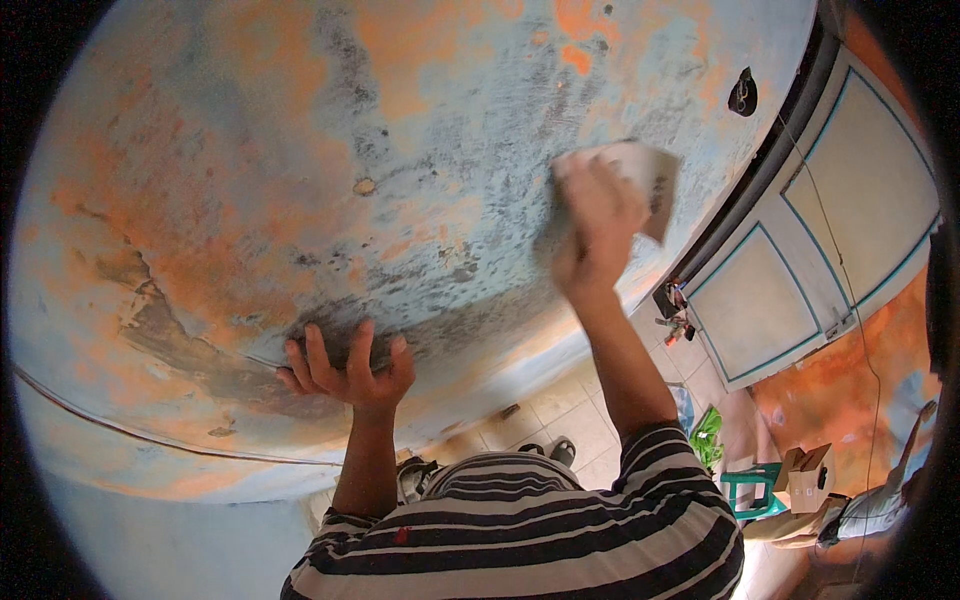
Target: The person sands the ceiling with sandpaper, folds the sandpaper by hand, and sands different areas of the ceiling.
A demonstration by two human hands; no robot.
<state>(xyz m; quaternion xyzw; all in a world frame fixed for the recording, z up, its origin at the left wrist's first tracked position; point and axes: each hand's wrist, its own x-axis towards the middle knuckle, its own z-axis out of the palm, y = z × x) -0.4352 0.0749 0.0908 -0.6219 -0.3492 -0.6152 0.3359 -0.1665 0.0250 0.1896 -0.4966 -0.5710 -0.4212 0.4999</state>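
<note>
The left hand (352, 376) splays empty on the wall (240, 190), lower left; the blurred right hand (602, 215) grips a part-hidden sheet (657, 183), upper right.

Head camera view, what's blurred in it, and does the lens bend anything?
In the head view, the right hand and its paper look smeared, likely by motion; in the same head view, the left hand is sharper; the head view's fisheye lens bows the door edges and leaves black corners.
</note>
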